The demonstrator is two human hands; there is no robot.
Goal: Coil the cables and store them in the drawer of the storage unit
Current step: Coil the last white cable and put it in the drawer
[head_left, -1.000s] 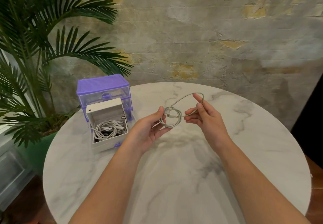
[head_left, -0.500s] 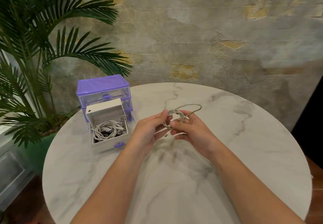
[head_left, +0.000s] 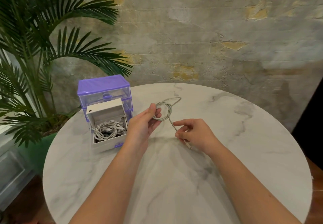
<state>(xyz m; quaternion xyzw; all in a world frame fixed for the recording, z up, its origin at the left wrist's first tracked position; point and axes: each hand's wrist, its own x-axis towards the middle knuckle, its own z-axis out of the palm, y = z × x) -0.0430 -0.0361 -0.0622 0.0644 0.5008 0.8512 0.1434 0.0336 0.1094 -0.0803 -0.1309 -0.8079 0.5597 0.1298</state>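
A grey cable is wound into small loops above the middle of the marble table. My left hand pinches the loops between thumb and fingers. My right hand pinches the cable's free end lower right of the coil, with the plug poking out under the fingers. The purple storage unit stands at the table's back left. Its white drawer is pulled out toward me and holds several coiled white cables.
The round marble table has bare surface in front and to the right of my hands. A potted palm stands left of the table, close behind the storage unit. A rough plaster wall runs behind.
My right hand came away from the coil and moved down and right, drawing the cable's free end out straight. My left hand kept the loops and shifted slightly left.
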